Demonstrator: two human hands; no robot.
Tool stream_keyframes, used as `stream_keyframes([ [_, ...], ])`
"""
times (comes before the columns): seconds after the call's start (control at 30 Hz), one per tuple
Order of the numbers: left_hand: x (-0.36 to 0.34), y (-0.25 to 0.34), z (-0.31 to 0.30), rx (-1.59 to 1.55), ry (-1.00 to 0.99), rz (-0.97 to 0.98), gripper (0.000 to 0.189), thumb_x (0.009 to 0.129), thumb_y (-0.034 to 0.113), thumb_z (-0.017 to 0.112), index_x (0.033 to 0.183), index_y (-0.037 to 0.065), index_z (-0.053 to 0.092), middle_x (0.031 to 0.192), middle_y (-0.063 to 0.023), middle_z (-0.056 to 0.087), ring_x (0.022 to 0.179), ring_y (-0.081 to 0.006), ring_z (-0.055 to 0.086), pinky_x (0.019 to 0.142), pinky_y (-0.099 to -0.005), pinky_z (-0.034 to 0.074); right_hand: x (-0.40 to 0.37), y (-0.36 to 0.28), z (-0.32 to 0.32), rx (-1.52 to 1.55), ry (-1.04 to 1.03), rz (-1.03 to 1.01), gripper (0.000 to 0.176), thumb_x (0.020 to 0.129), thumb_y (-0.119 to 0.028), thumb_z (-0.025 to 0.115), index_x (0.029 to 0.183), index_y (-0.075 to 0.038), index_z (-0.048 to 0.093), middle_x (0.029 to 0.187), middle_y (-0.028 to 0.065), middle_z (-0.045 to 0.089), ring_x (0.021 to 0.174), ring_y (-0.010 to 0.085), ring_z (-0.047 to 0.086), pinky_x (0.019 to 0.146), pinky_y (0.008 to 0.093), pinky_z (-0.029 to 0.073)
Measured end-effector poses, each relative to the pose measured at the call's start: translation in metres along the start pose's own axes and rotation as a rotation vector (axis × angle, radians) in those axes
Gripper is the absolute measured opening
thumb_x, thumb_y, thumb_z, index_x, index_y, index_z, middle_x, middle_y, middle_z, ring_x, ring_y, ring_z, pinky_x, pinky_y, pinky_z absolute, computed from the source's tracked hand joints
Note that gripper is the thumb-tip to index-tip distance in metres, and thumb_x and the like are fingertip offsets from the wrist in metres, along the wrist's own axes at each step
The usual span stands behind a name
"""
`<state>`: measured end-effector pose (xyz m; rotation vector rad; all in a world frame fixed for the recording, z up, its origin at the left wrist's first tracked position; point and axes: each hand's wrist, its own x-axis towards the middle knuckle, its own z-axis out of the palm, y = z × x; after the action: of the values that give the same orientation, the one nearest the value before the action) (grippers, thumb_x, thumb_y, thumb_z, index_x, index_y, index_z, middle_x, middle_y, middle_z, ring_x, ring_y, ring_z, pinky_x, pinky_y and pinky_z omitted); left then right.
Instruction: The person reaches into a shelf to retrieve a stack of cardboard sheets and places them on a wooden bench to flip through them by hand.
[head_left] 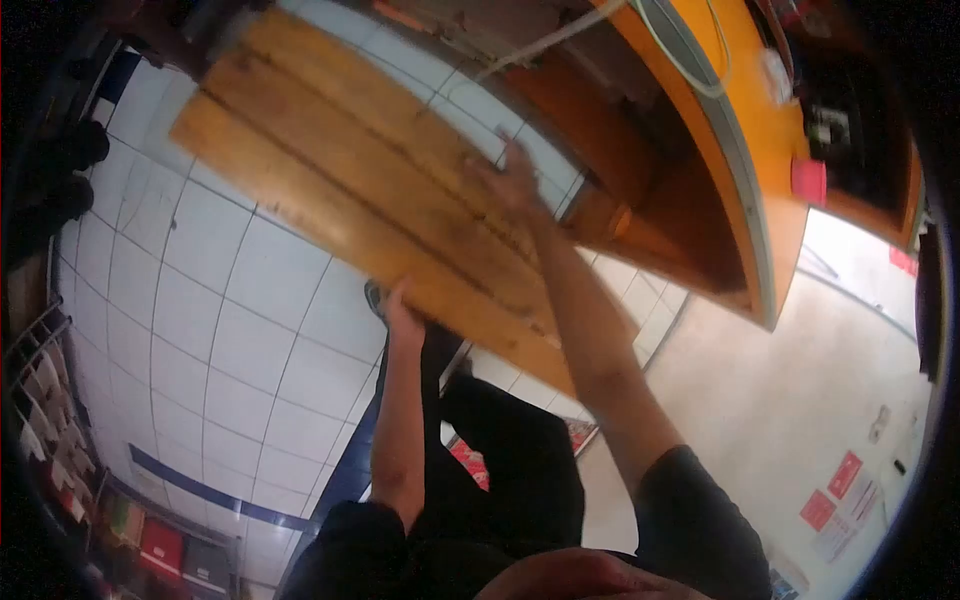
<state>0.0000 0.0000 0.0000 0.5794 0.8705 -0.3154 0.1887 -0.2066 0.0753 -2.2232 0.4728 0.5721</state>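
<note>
A long wooden board (340,150) of several joined planks, with dark lines along its seams, slants across the view above the tiled floor. My left hand (403,308) grips its near long edge, the thumb on top and the other fingers hidden beneath. Over the far long edge reaches my right hand (512,180), slightly blurred. Its fingers are spread, some over the board's face and one pointing past the edge.
An orange wooden cabinet (700,130) with an open hollow stands at the right, a pale cable (550,40) hanging across it. White tiles (270,270) cover the floor. A rack with papers (55,410) lines the left, and a pink object (809,181) sits beside the cabinet.
</note>
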Motion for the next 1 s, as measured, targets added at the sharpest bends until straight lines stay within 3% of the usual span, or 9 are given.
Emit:
stream_keyframes([
  [0.07,-0.046,-0.047,-0.009,-0.125,0.03,-0.076,0.068,0.098,0.036,0.072,0.155,0.01,0.045,0.148,-0.0074,0.055,0.135,-0.0318,0.052,0.115,-0.047,0.041,-0.049,0.007,-0.022,-0.174,-0.016,0.081,0.097,0.095,-0.069,0.064,0.167,-0.016,0.026,0.17,0.0255,0.023,0.158,0.0432,0.02,0.125,0.0624,0.022],
  [0.1,-0.009,0.041,-0.01,-0.218,0.106,0.003,0.063,0.102,0.039,0.067,0.153,0.007,0.046,0.146,-0.0095,0.056,0.132,-0.032,0.054,0.112,-0.0461,0.044,-0.008,-0.055,0.033,-0.211,-0.063,0.096,0.097,0.095,-0.07,0.064,0.167,-0.015,0.027,0.168,0.0273,0.025,0.157,0.042,0.022,0.125,0.0603,0.025],
  [0.17,-0.001,0.069,-0.018,-0.348,0.172,0.052,0.06,0.106,0.042,0.061,0.151,0.005,0.047,0.144,-0.0117,0.057,0.13,-0.0322,0.056,0.109,-0.0451,0.046,-0.007,-0.062,0.072,-0.293,-0.083,0.083,0.093,0.097,-0.067,0.063,0.166,-0.015,0.028,0.167,0.0263,0.028,0.156,0.0412,0.025,0.124,0.0567,0.027],
  [0.23,-0.014,0.068,-0.03,-0.05,0.404,0.394,0.067,0.106,0.055,0.056,0.14,-0.003,0.049,0.139,-0.0179,0.054,0.124,-0.0276,0.057,0.103,-0.0452,0.051,-0.018,-0.051,0.071,-0.387,-0.139,0.113,0.088,0.1,-0.064,0.062,0.166,-0.016,0.029,0.167,0.0254,0.031,0.155,0.0404,0.028,0.124,0.0531,0.03],
  [0.3,-0.012,0.06,-0.018,-0.016,0.439,0.379,0.071,0.106,0.058,0.054,0.132,-0.008,0.05,0.132,-0.0215,0.056,0.118,-0.0277,0.059,0.1,-0.0434,0.052,0.002,-0.036,0.009,0.004,-0.56,0.081,0.078,0.103,-0.057,0.062,0.164,-0.016,0.034,0.166,0.0237,0.033,0.153,0.0392,0.033,0.123,0.0463,0.034],
  [0.37,-0.007,0.064,-0.012,0.162,0.689,0.327,0.069,0.107,0.057,0.055,0.13,-0.008,0.052,0.125,-0.0208,0.06,0.112,-0.0279,0.061,0.098,-0.0424,0.052,0.037,0.03,-0.048,-0.313,-0.403,-0.136,0.071,0.104,-0.048,0.065,0.16,-0.013,0.04,0.161,0.0228,0.043,0.146,0.0389,0.044,0.121,0.0448,0.038],
  [0.5,-0.014,0.064,-0.024,0.151,0.728,0.34,0.068,0.107,0.055,0.056,0.129,-0.009,0.053,0.12,-0.0206,0.062,0.108,-0.0291,0.062,0.097,-0.0431,0.052,0.082,0.033,-0.157,-0.719,0.035,0.143,0.068,0.102,-0.047,0.067,0.155,-0.008,0.049,0.148,0.0234,0.058,0.133,0.0363,0.06,0.109,0.0465,0.051],
  [0.73,-0.006,0.057,-0.027,0.367,0.987,0.39,0.05,0.108,0.043,0.062,0.122,-0.005,0.061,0.107,-0.0171,0.067,0.097,-0.0251,0.062,0.088,-0.0396,0.052,0.185,0.017,-0.237,-0.762,0.03,-0.05,0.053,0.11,-0.038,0.052,0.146,0.001,0.053,0.14,0.0234,0.062,0.123,0.0325,0.065,0.103,0.0476,0.053],
  [1.0,0.0,0.072,0.003,0.248,0.906,0.513,0.076,0.107,0.059,0.053,0.131,-0.014,0.056,0.124,-0.0233,0.065,0.115,-0.0311,0.061,0.102,-0.0418,0.048,0.345,0.066,-0.288,-0.997,0.222,-0.277,0.055,0.11,-0.038,0.053,0.149,-0.001,0.049,0.13,0.0208,0.067,0.112,0.0337,0.067,0.098,0.0452,0.055],
])
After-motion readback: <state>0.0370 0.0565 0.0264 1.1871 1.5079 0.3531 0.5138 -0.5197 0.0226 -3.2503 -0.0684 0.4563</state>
